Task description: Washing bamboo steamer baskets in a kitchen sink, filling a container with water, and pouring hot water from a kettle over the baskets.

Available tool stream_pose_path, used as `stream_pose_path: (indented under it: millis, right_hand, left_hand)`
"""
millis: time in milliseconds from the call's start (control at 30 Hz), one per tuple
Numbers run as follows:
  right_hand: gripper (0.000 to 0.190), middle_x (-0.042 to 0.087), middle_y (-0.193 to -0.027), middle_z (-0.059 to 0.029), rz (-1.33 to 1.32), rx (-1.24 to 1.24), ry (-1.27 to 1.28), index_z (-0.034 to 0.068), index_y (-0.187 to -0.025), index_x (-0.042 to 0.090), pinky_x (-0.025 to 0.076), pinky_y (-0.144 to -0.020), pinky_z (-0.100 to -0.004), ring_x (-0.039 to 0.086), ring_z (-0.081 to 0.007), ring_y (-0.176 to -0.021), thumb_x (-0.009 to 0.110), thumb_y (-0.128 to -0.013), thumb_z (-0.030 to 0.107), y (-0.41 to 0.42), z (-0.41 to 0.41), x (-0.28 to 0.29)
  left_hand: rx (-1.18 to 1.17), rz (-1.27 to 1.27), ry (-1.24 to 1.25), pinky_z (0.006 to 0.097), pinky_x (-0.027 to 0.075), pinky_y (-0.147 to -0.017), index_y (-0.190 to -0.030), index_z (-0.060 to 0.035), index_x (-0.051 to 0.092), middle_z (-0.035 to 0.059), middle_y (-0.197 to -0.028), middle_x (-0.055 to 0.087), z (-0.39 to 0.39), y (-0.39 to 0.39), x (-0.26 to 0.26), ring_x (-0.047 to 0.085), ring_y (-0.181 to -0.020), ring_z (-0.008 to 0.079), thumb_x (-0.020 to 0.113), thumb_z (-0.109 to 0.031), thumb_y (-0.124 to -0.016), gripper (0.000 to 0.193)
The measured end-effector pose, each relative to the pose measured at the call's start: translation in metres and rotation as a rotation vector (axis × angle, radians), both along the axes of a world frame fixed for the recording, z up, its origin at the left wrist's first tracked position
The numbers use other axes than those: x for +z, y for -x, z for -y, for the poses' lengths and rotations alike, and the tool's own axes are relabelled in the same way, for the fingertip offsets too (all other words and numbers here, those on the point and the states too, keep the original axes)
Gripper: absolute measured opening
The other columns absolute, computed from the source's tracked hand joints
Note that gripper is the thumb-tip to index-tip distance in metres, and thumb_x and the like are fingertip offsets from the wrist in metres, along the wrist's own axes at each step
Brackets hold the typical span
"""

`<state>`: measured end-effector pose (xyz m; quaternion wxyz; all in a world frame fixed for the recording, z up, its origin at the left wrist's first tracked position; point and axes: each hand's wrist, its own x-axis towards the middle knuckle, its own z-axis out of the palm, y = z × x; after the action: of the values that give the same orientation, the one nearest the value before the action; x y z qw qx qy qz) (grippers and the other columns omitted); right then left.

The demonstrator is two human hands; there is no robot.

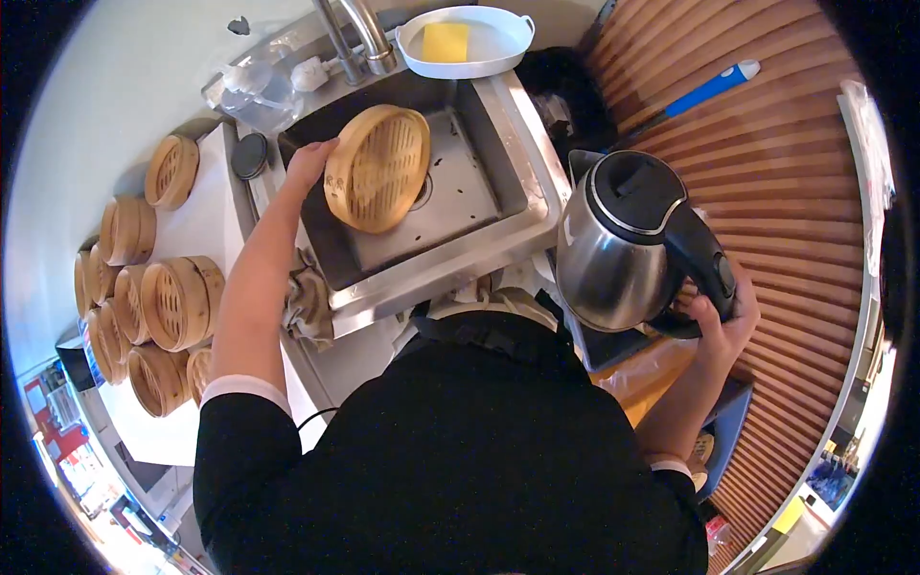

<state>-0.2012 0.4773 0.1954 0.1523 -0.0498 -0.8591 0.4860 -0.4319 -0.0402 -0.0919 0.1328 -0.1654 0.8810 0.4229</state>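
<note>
My left hand (313, 162) grips the left rim of a round bamboo steamer basket (381, 169), which is tilted over the steel sink basin (460, 205). Small dark specks lie on the basin floor around the drain. On the right, my right hand (722, 316) is closed around the black handle of a stainless steel electric kettle (611, 244). The kettle is upright with its black lid down, and its spout points towards the sink. Several more bamboo steamer baskets (180, 302) stand on the white counter at the left.
A faucet (366, 36) rises behind the basin, beside a white oval dish (496, 50) with a yellow sponge (445, 43). Clear pump bottles (259, 93) stand at the back left. A cloth (309, 305) hangs at the sink's front left. A blue-handled tool (711, 90) leans by the slatted wall.
</note>
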Motion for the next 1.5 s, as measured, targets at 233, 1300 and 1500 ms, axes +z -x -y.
stream_pose_path:
  millis: [233,1300,1500]
  right_hand:
    - [0.06,0.058,-0.088,-0.0076,-0.006,-0.021,-0.01,-0.007,-0.102,0.056,0.042,-0.074,-0.0271,0.053,-0.0154,-0.079,0.076,-0.067,0.037,0.0,-0.004,-0.005]
    - [0.062,0.06,-0.093,-0.0081,-0.075,0.028,0.06,-0.004,-0.107,0.055,0.045,-0.079,-0.0291,0.057,-0.0159,-0.084,0.079,-0.061,0.03,0.025,0.001,-0.066]
    - [0.064,0.059,-0.092,-0.0077,-0.033,0.039,0.088,-0.004,-0.107,0.055,0.045,-0.078,-0.0289,0.056,-0.0159,-0.084,0.079,-0.061,0.032,0.026,0.004,-0.065]
  left_hand:
    - [-0.233,0.075,0.058,0.035,0.044,-0.086,-0.112,0.0002,0.058,0.0168,-0.106,0.061,-0.017,-0.006,0.019,0.059,-0.097,0.0278,0.068,-0.061,-0.058,0.082]
    - [-0.189,0.017,0.389,0.0398,0.04,-0.093,-0.12,-0.0056,0.052,0.0166,-0.117,0.054,-0.038,-0.026,0.043,0.052,-0.108,0.0315,0.067,-0.061,-0.058,0.084]
    - [-0.169,0.019,0.376,0.0405,0.04,-0.093,-0.119,-0.0072,0.054,0.0165,-0.117,0.053,-0.036,-0.027,0.044,0.052,-0.109,0.0315,0.066,-0.06,-0.06,0.08]
